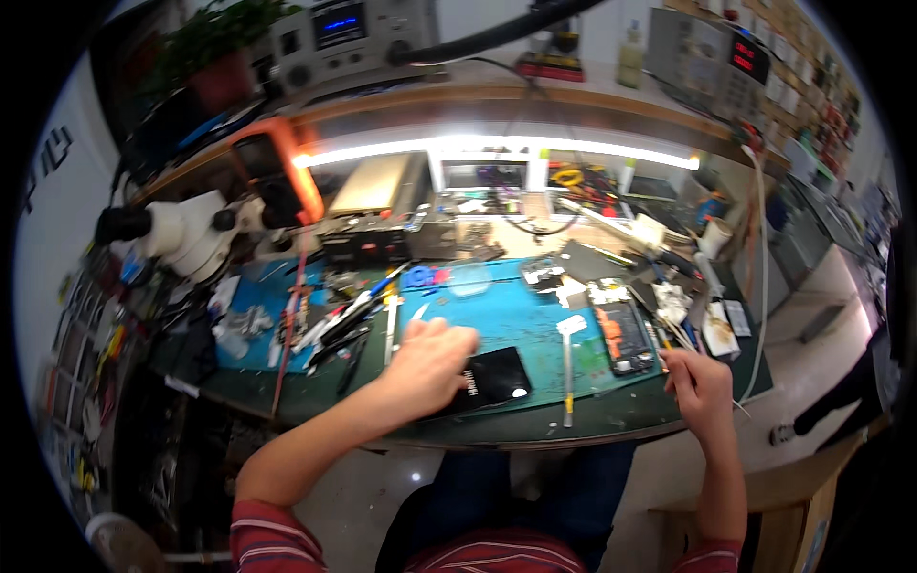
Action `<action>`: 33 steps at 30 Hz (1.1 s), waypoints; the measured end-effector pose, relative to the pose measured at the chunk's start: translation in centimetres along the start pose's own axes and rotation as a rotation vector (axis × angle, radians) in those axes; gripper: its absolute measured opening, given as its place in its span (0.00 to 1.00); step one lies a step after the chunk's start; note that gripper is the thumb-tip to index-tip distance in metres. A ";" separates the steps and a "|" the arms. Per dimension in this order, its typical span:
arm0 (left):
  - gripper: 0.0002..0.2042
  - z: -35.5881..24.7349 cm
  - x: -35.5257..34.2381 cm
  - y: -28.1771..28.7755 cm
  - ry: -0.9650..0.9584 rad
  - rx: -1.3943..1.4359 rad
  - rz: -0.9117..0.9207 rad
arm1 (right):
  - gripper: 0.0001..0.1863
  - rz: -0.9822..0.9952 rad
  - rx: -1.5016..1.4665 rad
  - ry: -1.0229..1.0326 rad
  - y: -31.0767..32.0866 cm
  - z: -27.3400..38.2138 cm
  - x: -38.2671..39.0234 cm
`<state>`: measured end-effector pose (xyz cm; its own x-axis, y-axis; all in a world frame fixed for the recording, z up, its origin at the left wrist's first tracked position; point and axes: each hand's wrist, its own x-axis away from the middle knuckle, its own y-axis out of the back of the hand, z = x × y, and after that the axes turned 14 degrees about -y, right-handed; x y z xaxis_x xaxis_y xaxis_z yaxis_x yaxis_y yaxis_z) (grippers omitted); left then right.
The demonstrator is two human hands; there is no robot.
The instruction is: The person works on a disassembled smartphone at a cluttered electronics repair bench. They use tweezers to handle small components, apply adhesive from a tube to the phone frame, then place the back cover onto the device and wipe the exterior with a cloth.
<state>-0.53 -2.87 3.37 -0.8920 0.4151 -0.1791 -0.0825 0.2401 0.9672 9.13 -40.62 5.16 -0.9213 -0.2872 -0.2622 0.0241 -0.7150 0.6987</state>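
My left hand (430, 365) is closed above the left end of a dark, glossy phone-shaped slab (500, 376) near the front edge of the blue mat (497, 310). Blur hides what its fingers hold, if anything. At the right of the bench my right hand (702, 387) is closed, fingers curled together. A thin tip with a yellow part shows by its fingers, and I cannot make out what it is. Left of that hand lies an opened phone (626, 339) with an orange part on it. Between the hands rests a slim stick (568, 372) with a yellow end.
Pens and slender tools (355, 310) crowd the left of the mat. A microscope (186, 234) stands at the far left, beside an orange-framed device (277, 172). Loose parts and tools (673, 301) pile up at the right. A shelf (458, 95) carrying instruments overhangs the back.
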 end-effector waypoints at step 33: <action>0.05 13.2 13.2 2.9 0.412 -0.110 -0.279 | 0.30 -0.081 0.051 0.435 -10.4 8.6 1.7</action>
<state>-6.63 14.87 1.41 -0.9287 -0.0373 -0.3691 -0.3692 0.1895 0.9098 3.98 -28.17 3.17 -0.6700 -0.4812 -0.5653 -0.0704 -0.7168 0.6937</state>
